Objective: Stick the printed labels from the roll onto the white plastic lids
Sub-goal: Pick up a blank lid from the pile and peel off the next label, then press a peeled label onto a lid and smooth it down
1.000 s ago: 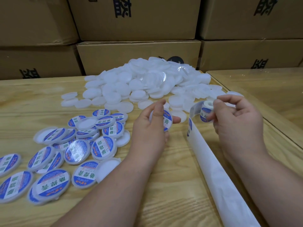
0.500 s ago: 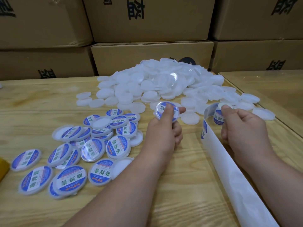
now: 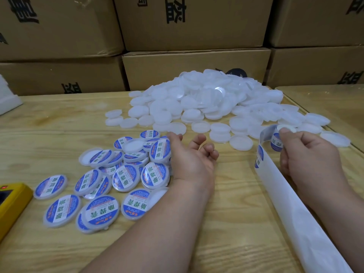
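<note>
Left hand [image 3: 189,154] lay open, empty, beside labelled lids [image 3: 126,174]; right hand [image 3: 307,156] pinched the roll [image 3: 276,141]. Between lids: next likely grabbing a blank lid [image 3: 241,142] just ahead

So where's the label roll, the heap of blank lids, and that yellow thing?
label roll [image 3: 276,139]: head view, printed label on the roll at the right hand.
heap of blank lids [image 3: 199,95]: head view, middle of the white heap.
yellow thing [image 3: 11,201]: head view, its top face, left edge.
</note>
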The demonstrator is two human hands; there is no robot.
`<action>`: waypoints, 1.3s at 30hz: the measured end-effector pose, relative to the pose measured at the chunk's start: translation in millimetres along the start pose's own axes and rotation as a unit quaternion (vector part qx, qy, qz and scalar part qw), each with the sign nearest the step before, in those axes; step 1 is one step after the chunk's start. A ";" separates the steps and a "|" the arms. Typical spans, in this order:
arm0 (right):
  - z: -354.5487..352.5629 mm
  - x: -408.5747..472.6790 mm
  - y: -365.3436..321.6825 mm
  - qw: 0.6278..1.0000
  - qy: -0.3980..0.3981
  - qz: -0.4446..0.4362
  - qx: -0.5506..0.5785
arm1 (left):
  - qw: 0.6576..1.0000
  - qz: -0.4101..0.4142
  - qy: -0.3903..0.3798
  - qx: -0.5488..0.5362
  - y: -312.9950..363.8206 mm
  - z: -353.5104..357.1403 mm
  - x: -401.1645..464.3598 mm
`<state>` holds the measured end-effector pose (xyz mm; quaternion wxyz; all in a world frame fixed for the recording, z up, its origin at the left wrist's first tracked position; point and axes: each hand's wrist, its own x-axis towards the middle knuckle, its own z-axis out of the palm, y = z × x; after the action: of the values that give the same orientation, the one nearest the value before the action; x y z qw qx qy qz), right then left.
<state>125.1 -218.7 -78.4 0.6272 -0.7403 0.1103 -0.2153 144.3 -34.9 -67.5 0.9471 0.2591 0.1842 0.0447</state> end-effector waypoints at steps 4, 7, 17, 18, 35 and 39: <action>0.0 1.6 1.5 1.000 -0.001 -0.007 -0.001 | 0.959 0.126 -0.061 0.245 -12.2 -2.6 -5.6; 0.8 3.9 3.4 1.000 -0.013 -0.006 0.000 | 0.820 0.228 -0.172 0.497 -25.8 -9.4 -14.6; 1.3 4.5 2.6 0.990 -0.095 -0.025 -0.099 | 0.434 0.246 -0.259 0.827 -42.1 -17.4 -14.0; 0.5 4.7 2.2 0.988 -0.103 -0.028 -0.110 | 0.425 0.245 -0.258 0.833 -42.7 -17.1 -14.4; -10.1 3.9 3.2 0.975 -0.187 -0.012 -0.121 | 0.455 0.269 -0.239 0.815 -40.9 -15.7 -17.5; -12.8 4.1 2.8 0.970 -0.203 -0.010 -0.130 | 0.478 0.293 -0.209 0.801 -43.9 -17.6 -15.8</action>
<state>123.1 -232.3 -78.9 0.5323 -0.8451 -0.0002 -0.0503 122.5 -67.3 -98.7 0.2706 0.9459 -0.1502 0.0970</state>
